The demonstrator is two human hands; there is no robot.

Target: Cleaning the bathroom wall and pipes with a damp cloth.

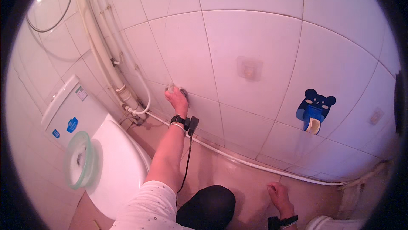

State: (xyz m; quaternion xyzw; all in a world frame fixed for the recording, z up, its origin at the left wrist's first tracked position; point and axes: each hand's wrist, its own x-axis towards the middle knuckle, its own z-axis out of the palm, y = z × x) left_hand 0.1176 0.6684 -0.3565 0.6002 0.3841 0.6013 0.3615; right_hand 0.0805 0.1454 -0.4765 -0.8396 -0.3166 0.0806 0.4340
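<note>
My left hand (177, 100) reaches forward and presses a crumpled greyish cloth (184, 91) to the white tiled wall (250, 30). Only the edges of the cloth show past my fingers, so its full shape is hidden. On that wrist are a black band and a dark box-like device (193, 123) with a cable hanging down. My right hand (278, 196) is low over the floor at the right, its fingers curled in, with nothing visible in them. Another black band circles the right wrist.
At the left stands a white toilet (123, 162), a green-rimmed basin (88, 162) on its lid. Pipes (108, 64) run down the corner, and a white hose (238, 159) follows the wall's foot. A dark blue bear-shaped holder (315, 109) hangs at right. A white bucket-like rim (333, 223) shows below.
</note>
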